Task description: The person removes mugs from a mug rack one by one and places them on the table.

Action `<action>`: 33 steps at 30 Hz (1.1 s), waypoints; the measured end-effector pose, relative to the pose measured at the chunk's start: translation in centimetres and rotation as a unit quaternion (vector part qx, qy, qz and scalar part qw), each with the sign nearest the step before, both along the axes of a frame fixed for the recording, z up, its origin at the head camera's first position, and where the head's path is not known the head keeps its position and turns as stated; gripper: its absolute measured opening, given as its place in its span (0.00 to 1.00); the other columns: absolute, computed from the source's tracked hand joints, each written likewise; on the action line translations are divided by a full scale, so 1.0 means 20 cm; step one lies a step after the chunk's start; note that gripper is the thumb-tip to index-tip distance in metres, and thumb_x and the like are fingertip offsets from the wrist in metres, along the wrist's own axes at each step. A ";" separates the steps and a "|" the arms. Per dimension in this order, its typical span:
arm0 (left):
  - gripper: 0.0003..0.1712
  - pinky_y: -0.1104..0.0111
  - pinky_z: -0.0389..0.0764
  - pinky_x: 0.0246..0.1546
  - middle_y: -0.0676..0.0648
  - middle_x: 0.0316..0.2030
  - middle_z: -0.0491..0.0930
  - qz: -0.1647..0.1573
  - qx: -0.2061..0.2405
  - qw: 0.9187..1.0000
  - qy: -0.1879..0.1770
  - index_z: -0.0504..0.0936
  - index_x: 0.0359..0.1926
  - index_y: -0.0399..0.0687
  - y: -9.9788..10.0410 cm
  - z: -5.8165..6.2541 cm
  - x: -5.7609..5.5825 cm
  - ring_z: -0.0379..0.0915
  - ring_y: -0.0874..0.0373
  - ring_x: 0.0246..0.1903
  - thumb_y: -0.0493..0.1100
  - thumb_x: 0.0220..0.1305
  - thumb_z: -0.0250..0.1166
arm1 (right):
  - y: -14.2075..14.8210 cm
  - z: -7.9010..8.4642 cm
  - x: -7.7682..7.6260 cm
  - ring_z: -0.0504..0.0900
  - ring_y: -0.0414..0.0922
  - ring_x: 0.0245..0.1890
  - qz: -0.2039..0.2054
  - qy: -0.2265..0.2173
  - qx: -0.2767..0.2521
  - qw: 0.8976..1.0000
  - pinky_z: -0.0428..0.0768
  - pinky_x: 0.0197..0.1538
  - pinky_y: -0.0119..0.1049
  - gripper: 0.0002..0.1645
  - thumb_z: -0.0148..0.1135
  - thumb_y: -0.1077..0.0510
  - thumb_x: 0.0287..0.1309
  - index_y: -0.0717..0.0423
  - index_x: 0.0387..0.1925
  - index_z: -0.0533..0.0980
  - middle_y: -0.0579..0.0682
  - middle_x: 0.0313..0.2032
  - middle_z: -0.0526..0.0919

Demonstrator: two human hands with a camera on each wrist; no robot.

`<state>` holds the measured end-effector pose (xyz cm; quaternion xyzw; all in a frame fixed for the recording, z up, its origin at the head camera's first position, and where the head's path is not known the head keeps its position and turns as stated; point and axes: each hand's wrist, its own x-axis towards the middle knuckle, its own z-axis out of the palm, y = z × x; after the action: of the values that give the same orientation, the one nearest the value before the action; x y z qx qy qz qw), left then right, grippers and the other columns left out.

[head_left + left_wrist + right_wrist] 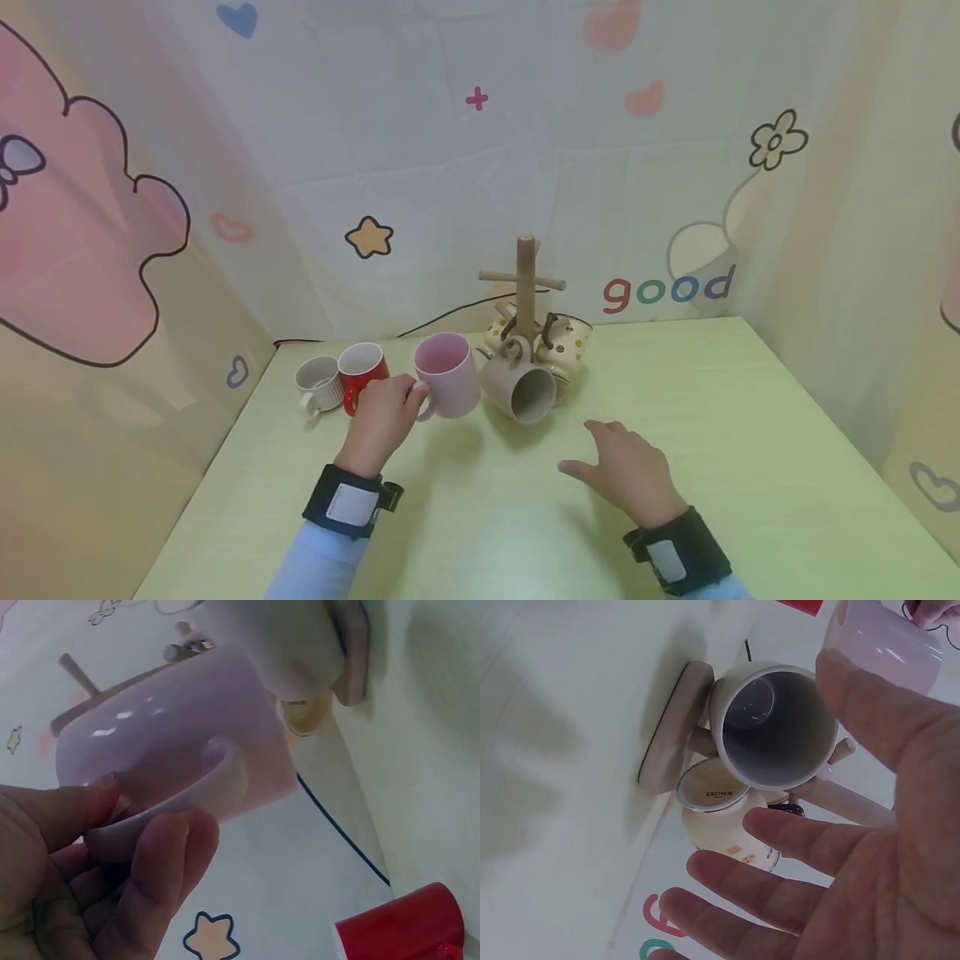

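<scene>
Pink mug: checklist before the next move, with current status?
1. Left fingers pinching the handle of the pink mug: ok.
2. Mug lifted off the table: ok, shadow lies apart below it.
3. Right hand free: ok, holds nothing.
4. Upper pegs on the wooden rack bare: ok, nothing hangs there.
5. Gap between pink mug and grey mug: cannot tell, they nearly meet in the head view.

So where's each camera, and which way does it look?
Head: worn there, looking forward and down at the table; left hand and right hand show.
Left wrist: worn there, looking at the pink mug; left hand holds it.
Right wrist: worn there, looking at the gray mug; right hand shows.
Wrist views share the pink mug.
</scene>
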<state>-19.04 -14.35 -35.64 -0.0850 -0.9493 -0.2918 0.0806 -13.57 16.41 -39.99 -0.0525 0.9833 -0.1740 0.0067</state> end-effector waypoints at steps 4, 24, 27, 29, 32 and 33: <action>0.13 0.65 0.73 0.24 0.48 0.18 0.75 0.029 -0.007 1.000 -0.002 0.82 0.32 0.39 0.00 -0.02 -0.06 0.70 0.52 0.22 0.44 0.71 0.62 | 0.01 -0.01 0.00 0.81 0.63 0.46 0.000 0.000 0.003 1.000 0.80 0.40 0.58 0.43 0.69 0.35 0.53 0.63 0.58 0.75 0.65 0.49 0.80; 0.18 0.60 0.73 0.29 0.42 0.21 0.79 0.137 -0.015 0.990 -0.010 0.83 0.35 0.35 -0.04 -0.23 -0.30 0.75 0.45 0.27 0.46 0.72 0.58 | 0.03 -0.05 0.01 0.82 0.62 0.44 -0.008 0.002 -0.002 1.000 0.80 0.38 0.56 0.43 0.69 0.34 0.52 0.63 0.57 0.76 0.64 0.47 0.81; 0.18 0.60 0.73 0.30 0.42 0.23 0.80 0.144 -0.009 0.989 -0.020 0.84 0.38 0.35 -0.04 -0.26 -0.32 0.76 0.45 0.28 0.47 0.73 0.58 | 0.04 -0.06 0.01 0.82 0.61 0.44 -0.009 0.001 -0.002 1.000 0.80 0.38 0.56 0.43 0.69 0.34 0.52 0.63 0.57 0.76 0.64 0.47 0.81; 0.18 0.59 0.74 0.30 0.40 0.25 0.81 0.147 -0.011 0.989 -0.020 0.84 0.39 0.35 -0.05 -0.28 -0.34 0.77 0.44 0.29 0.47 0.73 0.57 | 0.04 -0.07 0.01 0.82 0.61 0.44 -0.010 -0.001 -0.003 1.000 0.80 0.38 0.56 0.43 0.69 0.34 0.53 0.63 0.57 0.76 0.64 0.48 0.81; 0.19 0.58 0.75 0.31 0.38 0.28 0.83 0.154 -0.017 0.988 -0.021 0.84 0.39 0.34 -0.05 -0.30 -0.36 0.79 0.42 0.30 0.46 0.73 0.57 | 0.04 -0.07 0.00 0.81 0.61 0.45 -0.011 -0.005 -0.003 1.000 0.80 0.39 0.56 0.43 0.69 0.34 0.53 0.64 0.57 0.76 0.64 0.48 0.81; 0.19 0.57 0.76 0.32 0.38 0.28 0.84 0.157 -0.018 0.987 -0.024 0.84 0.39 0.33 -0.06 -0.31 -0.36 0.79 0.42 0.31 0.46 0.74 0.56 | 0.04 -0.07 0.00 0.81 0.61 0.45 -0.011 -0.006 -0.003 1.000 0.80 0.39 0.56 0.43 0.69 0.34 0.53 0.64 0.57 0.76 0.64 0.49 0.81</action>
<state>-26.31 -15.50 -41.81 0.0703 -0.9577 -0.2600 0.1011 -13.49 17.22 -41.36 -0.0406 0.9833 -0.1773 0.0109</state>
